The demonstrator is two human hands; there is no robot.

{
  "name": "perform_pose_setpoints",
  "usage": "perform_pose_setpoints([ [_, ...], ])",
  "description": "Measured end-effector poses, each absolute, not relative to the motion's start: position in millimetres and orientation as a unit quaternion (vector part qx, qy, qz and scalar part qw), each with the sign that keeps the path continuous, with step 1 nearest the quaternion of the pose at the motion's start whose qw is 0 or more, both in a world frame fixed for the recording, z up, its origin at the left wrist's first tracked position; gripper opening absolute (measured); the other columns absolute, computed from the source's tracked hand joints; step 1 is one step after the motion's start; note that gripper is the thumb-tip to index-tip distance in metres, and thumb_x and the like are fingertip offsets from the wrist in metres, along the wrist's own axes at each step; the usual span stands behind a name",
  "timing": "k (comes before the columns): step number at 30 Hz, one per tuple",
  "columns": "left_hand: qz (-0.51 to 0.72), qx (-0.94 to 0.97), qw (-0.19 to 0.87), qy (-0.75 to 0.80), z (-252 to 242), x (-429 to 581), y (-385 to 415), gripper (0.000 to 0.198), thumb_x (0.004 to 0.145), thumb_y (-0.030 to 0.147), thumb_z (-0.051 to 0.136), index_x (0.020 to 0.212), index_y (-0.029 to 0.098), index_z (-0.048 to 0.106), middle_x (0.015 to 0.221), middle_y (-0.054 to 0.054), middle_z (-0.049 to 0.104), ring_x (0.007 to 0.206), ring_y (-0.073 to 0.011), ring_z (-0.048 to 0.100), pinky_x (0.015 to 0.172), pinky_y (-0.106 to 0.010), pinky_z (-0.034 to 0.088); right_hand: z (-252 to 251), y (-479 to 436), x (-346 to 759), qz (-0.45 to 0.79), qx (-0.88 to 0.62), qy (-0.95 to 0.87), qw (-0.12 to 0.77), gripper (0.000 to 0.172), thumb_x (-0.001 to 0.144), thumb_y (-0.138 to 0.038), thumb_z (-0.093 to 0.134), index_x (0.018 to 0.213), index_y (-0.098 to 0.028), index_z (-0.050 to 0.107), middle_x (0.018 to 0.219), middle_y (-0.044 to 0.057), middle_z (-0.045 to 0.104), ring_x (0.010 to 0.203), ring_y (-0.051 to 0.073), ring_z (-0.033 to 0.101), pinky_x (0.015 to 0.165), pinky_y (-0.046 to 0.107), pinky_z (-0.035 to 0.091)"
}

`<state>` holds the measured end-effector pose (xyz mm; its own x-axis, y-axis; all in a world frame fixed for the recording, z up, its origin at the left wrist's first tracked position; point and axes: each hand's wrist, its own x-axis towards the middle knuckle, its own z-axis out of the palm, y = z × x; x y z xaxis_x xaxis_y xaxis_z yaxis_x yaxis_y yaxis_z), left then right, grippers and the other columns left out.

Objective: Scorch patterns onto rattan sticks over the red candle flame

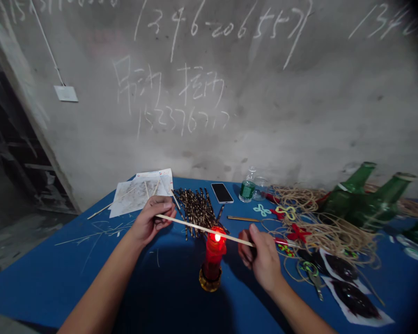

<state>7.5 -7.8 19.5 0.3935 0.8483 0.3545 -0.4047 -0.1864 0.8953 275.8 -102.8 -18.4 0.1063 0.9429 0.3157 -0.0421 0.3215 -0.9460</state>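
A thin pale wooden stick (191,226) stretches between my two hands, its middle at the flame of a lit red candle (213,260). My left hand (155,218) pinches the stick's left end. The right end is between the thumb and fingers of my right hand (261,255). The candle stands upright in an amber-coloured holder (210,282) on the blue table. Just behind it lies a heap of dark, scorched-looking sticks (195,208). Whether the stick touches the flame or passes just above or in front of it, I cannot tell.
Smudged paper sheets (125,198) with loose sticks lie at the left back. A phone (222,193), a small bottle (247,189) and a pencil-like stick (244,219) are behind the candle. Tangled twine (334,236), green bottles (379,199) and black-filled packets (355,299) crowd the right.
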Motion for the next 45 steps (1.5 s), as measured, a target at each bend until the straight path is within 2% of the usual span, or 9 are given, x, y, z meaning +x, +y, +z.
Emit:
perform_pose_setpoints([
  [7,0.533,0.568,0.589,0.214,19.7,9.6,-7.3,0.047,0.078,0.039,0.080,0.050,0.017,0.050,0.043,0.005,0.038,0.035,-0.0037,0.030,0.040,-0.023,0.012,-15.9,-106.0,275.5,0.403,-0.402,-0.549,0.612,0.079,0.096,-0.080,0.050,0.042,-0.023,0.047,0.038,0.000,0.042,0.034,0.011,0.038,0.038,0.026,0.024],
  [13,0.565,0.554,0.560,0.246,21.6,10.3,-5.9,0.053,0.081,0.037,0.079,0.048,0.018,0.043,0.043,0.008,0.029,0.035,-0.0028,0.026,0.040,-0.022,0.015,-17.9,-108.5,279.2,0.439,-0.365,-0.562,0.598,0.076,0.099,-0.078,0.048,0.047,-0.022,0.050,0.040,-0.001,0.043,0.035,0.011,0.039,0.039,0.026,0.027],
  [19,0.589,0.530,0.542,0.281,24.1,13.8,-3.8,0.055,0.084,0.037,0.080,0.052,0.018,0.039,0.048,0.008,0.031,0.038,-0.0021,0.025,0.040,-0.021,0.009,-22.5,-108.8,278.0,0.443,-0.340,-0.581,0.593,0.077,0.098,-0.079,0.048,0.049,-0.021,0.052,0.040,-0.001,0.044,0.034,0.011,0.039,0.037,0.025,0.026],
  [26,0.602,0.507,0.544,0.291,24.7,15.3,-2.8,0.059,0.084,0.041,0.083,0.053,0.018,0.039,0.048,0.009,0.030,0.037,-0.0011,0.024,0.039,-0.019,0.009,-20.7,-109.7,275.8,0.442,-0.339,-0.584,0.590,0.077,0.099,-0.077,0.050,0.048,-0.020,0.053,0.041,0.000,0.046,0.034,0.010,0.042,0.038,0.024,0.025],
  [36,0.629,0.480,0.537,0.293,24.7,18.2,-2.5,0.061,0.079,0.051,0.087,0.053,0.017,0.043,0.046,0.009,0.030,0.037,-0.0009,0.024,0.037,-0.016,0.015,-21.8,-109.4,279.1,0.412,-0.394,-0.593,0.568,0.072,0.101,-0.073,0.053,0.052,-0.020,0.054,0.042,-0.001,0.047,0.036,0.010,0.042,0.039,0.024,0.027],
  [41,0.626,0.480,0.545,0.283,20.8,17.9,-0.4,0.057,0.086,0.049,0.083,0.057,0.017,0.047,0.047,0.010,0.029,0.037,-0.0008,0.023,0.037,-0.015,0.017,-25.5,-108.0,282.9,0.394,-0.393,-0.612,0.561,0.069,0.106,-0.067,0.050,0.055,-0.020,0.055,0.043,-0.002,0.049,0.039,0.010,0.043,0.042,0.024,0.028],
  [45,0.628,0.486,0.543,0.273,20.7,19.7,-0.8,0.058,0.089,0.047,0.081,0.056,0.017,0.043,0.048,0.010,0.027,0.036,0.0002,0.025,0.038,-0.013,0.022,-25.8,-106.4,285.0,0.387,-0.383,-0.624,0.560,0.067,0.108,-0.063,0.049,0.057,-0.020,0.055,0.046,-0.002,0.049,0.041,0.009,0.043,0.043,0.024,0.029],
])
